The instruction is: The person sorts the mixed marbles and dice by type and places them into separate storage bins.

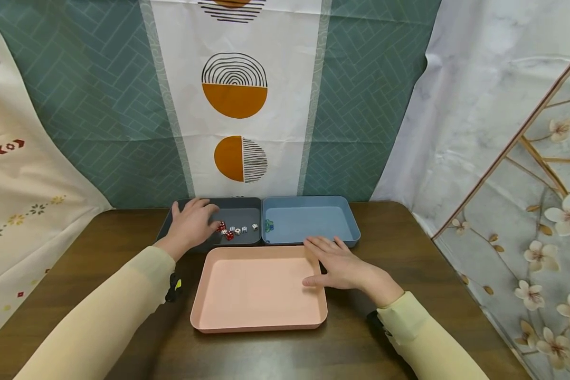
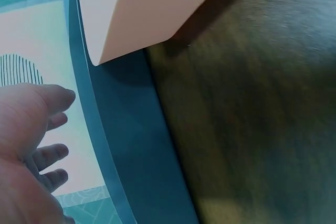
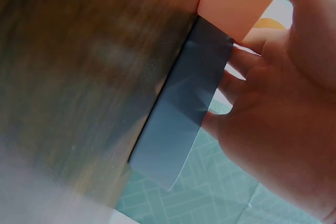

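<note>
My left hand [image 1: 190,224] is over the left part of a dark grey tray [image 1: 239,208], its fingers loosely bent and apart. Several red dice [image 1: 229,235] and white dice [image 1: 244,229] lie in that tray beside the fingers. In the left wrist view, nothing shows between the thumb and fingers [image 2: 51,155]. My right hand [image 1: 342,266] reaches over the right rim of a pink tray [image 1: 256,290], palm down with fingers spread. Its fingertips are near the front edge of a blue tray [image 1: 309,214]; whether they touch is unclear.
Small green and blue pieces [image 1: 269,225] lie at the blue tray's left end. The grey and blue trays stand side by side behind the pink one on a brown wooden table [image 1: 247,353]. A patterned curtain [image 1: 285,105] hangs behind the table.
</note>
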`<state>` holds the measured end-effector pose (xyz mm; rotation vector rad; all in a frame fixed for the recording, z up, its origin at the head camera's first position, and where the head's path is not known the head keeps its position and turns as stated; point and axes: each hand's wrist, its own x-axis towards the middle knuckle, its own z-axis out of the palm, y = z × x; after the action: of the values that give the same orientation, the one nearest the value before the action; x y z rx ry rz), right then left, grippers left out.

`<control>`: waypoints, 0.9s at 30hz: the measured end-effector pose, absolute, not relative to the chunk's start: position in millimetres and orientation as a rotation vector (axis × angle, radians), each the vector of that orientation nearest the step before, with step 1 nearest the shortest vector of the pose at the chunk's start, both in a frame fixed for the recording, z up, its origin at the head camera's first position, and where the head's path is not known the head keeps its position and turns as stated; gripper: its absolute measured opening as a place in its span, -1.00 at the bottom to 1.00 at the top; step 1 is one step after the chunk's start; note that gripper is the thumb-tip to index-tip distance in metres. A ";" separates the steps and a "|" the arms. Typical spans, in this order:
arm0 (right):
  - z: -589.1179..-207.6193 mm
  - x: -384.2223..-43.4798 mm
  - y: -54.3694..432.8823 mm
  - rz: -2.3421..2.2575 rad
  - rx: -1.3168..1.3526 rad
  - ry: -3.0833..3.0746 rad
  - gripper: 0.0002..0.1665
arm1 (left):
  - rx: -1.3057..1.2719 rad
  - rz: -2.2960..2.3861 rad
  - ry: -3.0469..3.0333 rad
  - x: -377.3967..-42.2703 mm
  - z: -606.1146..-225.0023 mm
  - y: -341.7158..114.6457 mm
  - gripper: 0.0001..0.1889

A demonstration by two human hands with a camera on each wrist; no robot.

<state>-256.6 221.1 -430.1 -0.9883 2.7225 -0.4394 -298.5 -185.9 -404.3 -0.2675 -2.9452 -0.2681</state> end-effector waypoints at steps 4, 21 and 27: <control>-432.1 -255.8 227.1 -0.444 -0.991 2.722 0.23 | -0.292 -0.285 -2.954 -291.1 -407.9 -181.5 -0.45; -435.5 -255.8 239.5 -0.420 -0.946 2.762 0.14 | -0.451 -0.272 -2.807 -254.2 -414.8 -151.8 -0.44; -439.6 -257.0 233.7 -0.400 -0.988 2.866 0.12 | -0.499 -0.283 -2.798 -232.9 -419.5 -142.2 -0.37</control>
<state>-257.0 233.7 -439.6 -0.9884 2.8661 -0.4000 -232.9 -142.2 -419.5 -0.4989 -2.7984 -0.2827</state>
